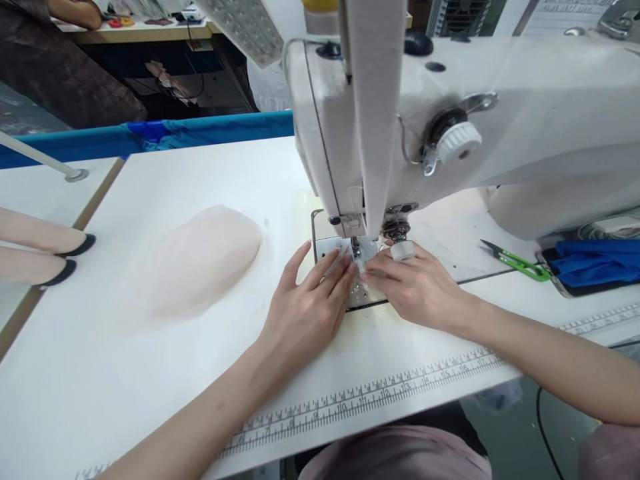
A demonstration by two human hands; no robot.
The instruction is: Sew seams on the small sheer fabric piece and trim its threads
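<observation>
Both my hands are at the needle of a white sewing machine (345, 133). My left hand (310, 303) lies flat with its fingers spread, the fingertips by the presser foot (355, 248) on the metal needle plate (363, 295). On the other side of the foot, my right hand (420, 287) has its fingers closed at the edge of a small, see-through whitish piece (369, 251), perhaps sheer fabric. The fingers hide most of that piece. Left of my hands, a sheer beige piece of fabric (210, 260) rests on the white table.
Green-handled thread snips (523, 265) lie on the right, beside a blue cloth (597, 260) on a dark flat object. Two beige tube shapes with black ends (40, 247) reach in from the left. A printed ruler (365, 400) runs along the front edge. A person (60, 60) is behind the table.
</observation>
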